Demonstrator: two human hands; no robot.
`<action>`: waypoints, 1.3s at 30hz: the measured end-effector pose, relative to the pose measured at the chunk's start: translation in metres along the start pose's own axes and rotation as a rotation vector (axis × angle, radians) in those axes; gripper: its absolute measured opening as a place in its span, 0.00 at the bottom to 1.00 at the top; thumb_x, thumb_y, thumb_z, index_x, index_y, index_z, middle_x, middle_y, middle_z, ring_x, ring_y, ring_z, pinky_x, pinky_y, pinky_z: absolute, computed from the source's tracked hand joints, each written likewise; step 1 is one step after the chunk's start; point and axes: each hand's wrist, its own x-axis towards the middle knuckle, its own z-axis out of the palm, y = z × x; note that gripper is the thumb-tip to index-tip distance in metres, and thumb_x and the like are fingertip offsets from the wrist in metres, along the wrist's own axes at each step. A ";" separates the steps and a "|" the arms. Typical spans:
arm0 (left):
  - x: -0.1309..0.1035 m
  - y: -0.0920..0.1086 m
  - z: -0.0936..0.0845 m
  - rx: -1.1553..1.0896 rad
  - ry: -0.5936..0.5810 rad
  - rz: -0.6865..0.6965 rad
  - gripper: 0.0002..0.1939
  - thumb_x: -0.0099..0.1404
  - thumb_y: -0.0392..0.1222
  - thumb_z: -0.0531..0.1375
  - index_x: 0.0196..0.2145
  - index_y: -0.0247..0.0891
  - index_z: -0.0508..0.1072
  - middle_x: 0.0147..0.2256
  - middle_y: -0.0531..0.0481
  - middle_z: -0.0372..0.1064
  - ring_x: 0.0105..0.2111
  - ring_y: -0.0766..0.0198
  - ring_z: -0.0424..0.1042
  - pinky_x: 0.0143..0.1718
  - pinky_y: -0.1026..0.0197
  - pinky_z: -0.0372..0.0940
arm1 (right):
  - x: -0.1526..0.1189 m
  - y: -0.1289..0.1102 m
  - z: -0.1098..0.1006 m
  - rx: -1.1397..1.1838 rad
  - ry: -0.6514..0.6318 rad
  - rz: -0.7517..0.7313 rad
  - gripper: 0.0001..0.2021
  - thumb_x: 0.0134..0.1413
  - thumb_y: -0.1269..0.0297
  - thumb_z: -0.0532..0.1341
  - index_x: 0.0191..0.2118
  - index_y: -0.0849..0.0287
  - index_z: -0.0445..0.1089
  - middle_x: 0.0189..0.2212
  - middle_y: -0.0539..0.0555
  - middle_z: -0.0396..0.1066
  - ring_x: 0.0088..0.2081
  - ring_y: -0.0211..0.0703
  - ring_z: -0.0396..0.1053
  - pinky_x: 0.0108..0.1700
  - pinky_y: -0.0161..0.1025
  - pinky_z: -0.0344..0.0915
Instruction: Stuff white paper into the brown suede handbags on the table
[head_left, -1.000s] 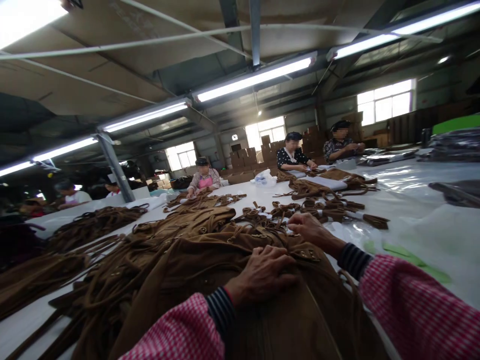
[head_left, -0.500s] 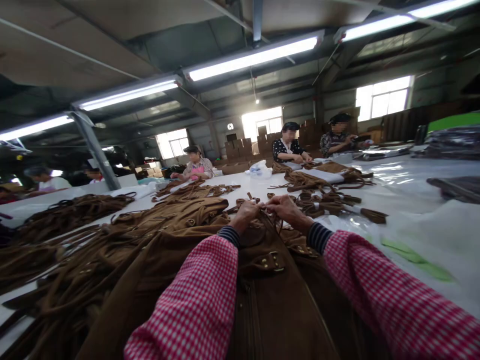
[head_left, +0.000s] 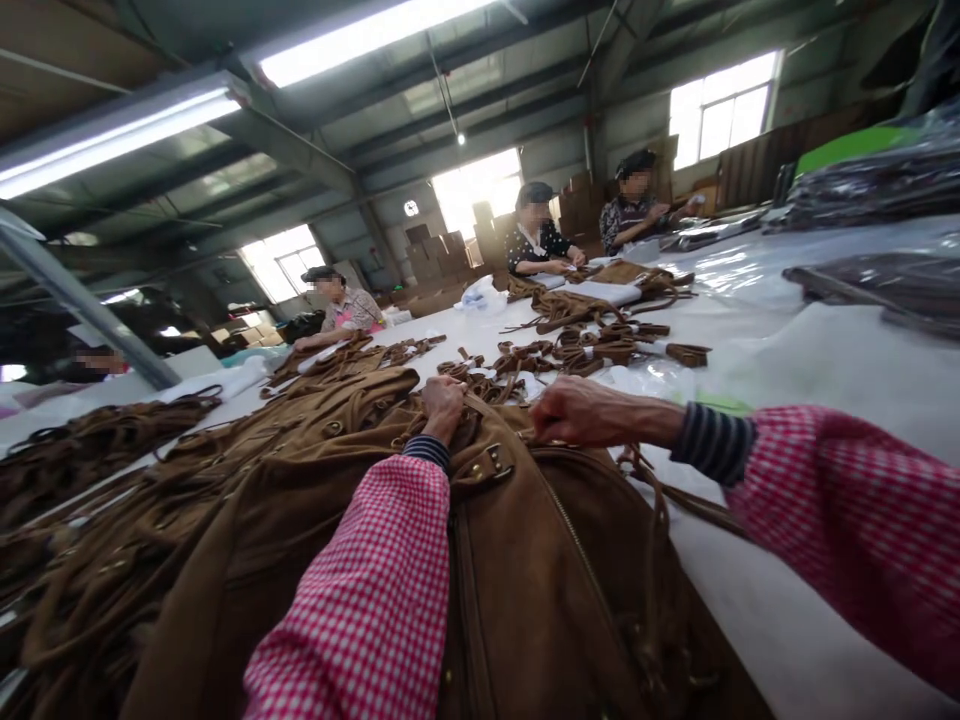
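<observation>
A brown suede-like jacket (head_left: 540, 590) with a metal zipper and a buckled tab lies spread in front of me. My left hand (head_left: 444, 400) is closed around its far edge, near the collar. To the right, my right hand (head_left: 574, 412) is a fist at the far edge of the zipped side, its knuckles up. The fingertips of both hands are hidden, though brown fabric runs into each grip. The metal buckle (head_left: 491, 462) sits between and below the hands. Brown straps hang over the jacket's right side.
Several bundled brown belts (head_left: 592, 345) lie beyond my hands on the white table (head_left: 757, 340). More brown garments (head_left: 150, 540) are heaped at left. Plastic-wrapped dark packs (head_left: 862, 195) are stacked at right. Co-workers (head_left: 536, 240) sit across the table.
My hands, close together before, have moved apart, the right one going right. The jacket's zipped side is spread wider. The camera view has turned and shifted.
</observation>
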 end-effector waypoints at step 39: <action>-0.304 -0.039 -0.084 0.293 -0.485 1.638 0.13 0.77 0.48 0.54 0.54 0.53 0.75 0.64 0.71 0.63 0.72 0.63 0.43 0.75 0.48 0.29 | -0.169 -0.075 0.062 -0.004 0.118 -0.079 0.11 0.66 0.74 0.58 0.31 0.57 0.64 0.31 0.50 0.68 0.31 0.40 0.63 0.30 0.39 0.51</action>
